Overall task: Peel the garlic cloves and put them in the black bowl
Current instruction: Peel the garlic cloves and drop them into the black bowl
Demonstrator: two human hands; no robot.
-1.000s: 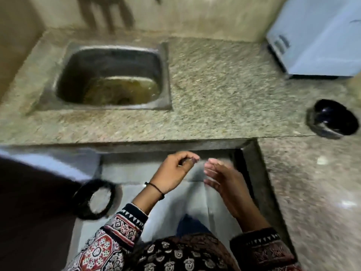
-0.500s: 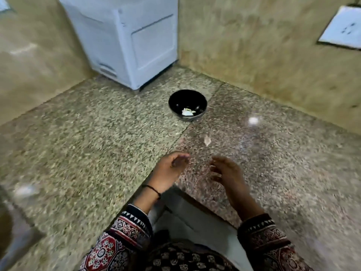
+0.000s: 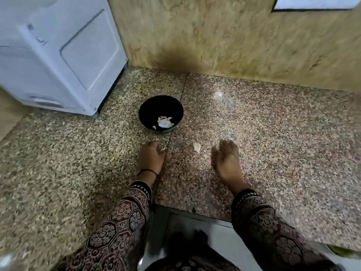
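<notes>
Moved up near the black bowl (image 3: 152, 108), the left hand (image 3: 151, 157) is pinching a pale scrap (image 3: 163, 149) while a garlic clove (image 3: 197, 147) is lying on the granite counter (image 3: 273, 143) between it and the loosely spread right hand (image 3: 227, 159), a white appliance (image 3: 58, 55) standing by the beige wall (image 3: 214, 36).

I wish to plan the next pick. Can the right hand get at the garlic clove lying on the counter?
Probably yes. The garlic clove lies bare on the counter just left of the right hand, which looks open; nothing stands between them.
</notes>
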